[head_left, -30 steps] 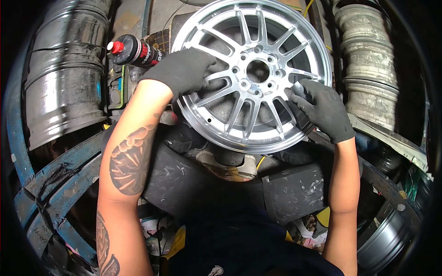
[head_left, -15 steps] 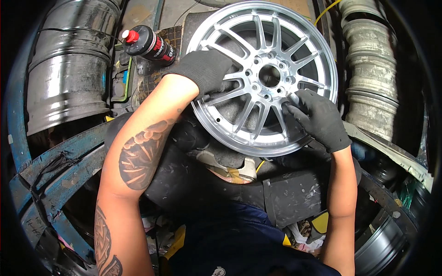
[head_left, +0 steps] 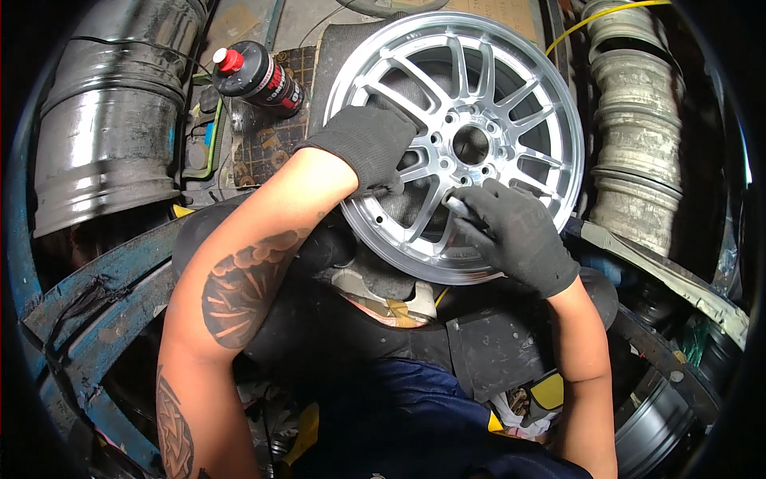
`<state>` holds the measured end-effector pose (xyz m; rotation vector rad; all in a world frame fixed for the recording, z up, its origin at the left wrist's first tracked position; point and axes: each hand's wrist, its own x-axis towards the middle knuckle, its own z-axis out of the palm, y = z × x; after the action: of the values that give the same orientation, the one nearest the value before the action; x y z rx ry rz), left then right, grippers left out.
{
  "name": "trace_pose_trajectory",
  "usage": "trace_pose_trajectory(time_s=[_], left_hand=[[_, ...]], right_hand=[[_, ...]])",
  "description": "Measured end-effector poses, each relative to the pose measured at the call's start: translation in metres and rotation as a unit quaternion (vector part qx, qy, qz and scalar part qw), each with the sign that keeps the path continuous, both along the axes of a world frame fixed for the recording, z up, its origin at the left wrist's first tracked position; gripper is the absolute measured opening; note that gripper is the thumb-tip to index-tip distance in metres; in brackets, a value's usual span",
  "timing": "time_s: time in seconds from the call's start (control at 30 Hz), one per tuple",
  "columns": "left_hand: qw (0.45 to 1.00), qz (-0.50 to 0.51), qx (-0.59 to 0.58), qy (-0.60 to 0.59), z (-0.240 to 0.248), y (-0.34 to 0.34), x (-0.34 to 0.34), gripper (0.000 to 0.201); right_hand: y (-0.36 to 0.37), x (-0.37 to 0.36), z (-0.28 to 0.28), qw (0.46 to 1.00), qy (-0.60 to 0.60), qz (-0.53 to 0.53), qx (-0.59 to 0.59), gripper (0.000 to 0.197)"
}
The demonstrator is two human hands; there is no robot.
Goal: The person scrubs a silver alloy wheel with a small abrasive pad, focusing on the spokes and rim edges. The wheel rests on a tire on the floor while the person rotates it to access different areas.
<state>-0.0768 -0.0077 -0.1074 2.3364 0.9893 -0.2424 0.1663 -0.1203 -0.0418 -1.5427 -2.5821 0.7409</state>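
Note:
A silver multi-spoke alloy wheel (head_left: 448, 149) lies face up in front of me, with an open centre bore and a ring of bolt holes. My left hand (head_left: 369, 150), in a dark knitted glove, is closed on the left side of the wheel, over its spokes. Gloved alike, my right hand (head_left: 523, 231) reaches over the lower right spokes. Its thumb and fingers pinch a small whitish piece (head_left: 457, 207) against a lower spoke near the hub. Most of that piece is hidden by the fingers, so its kind does not show.
A black bottle (head_left: 259, 80) with a red and white cap stands left of the wheel. Stacked wheel barrels line the left (head_left: 112, 128) and right (head_left: 636, 128). Blue metal frame bars (head_left: 104, 271) run beside me. A yellow hose (head_left: 590, 22) crosses at upper right.
My right hand has moved left across the spokes, and the whitish piece at its fingertips now shows. The left hand keeps its place on the wheel. The whole view has shifted slightly.

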Motion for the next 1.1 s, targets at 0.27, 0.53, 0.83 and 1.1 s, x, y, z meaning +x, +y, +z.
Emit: trace_pose_trajectory(time_s=[0.27, 0.53, 0.83, 1.1], left_hand=[[0.999, 0.027, -0.031, -0.035, 0.003, 0.006, -0.015, 0.066], [1.000, -0.016, -0.007, -0.021, -0.003, 0.001, -0.011, 0.071], [1.000, 0.003, -0.017, -0.022, 0.003, 0.000, -0.010, 0.066], [0.998, 0.026, -0.018, -0.057, 0.005, 0.002, 0.000, 0.054]], right_hand=[[0.010, -0.020, -0.008, 0.999, 0.014, 0.032, -0.016, 0.029], [0.009, -0.025, -0.015, 0.998, -0.012, 0.054, -0.033, 0.031], [0.010, -0.009, -0.017, 0.995, 0.018, 0.068, -0.067, 0.025], [-0.003, 0.010, -0.013, 0.997, -0.019, 0.054, -0.061, 0.026]])
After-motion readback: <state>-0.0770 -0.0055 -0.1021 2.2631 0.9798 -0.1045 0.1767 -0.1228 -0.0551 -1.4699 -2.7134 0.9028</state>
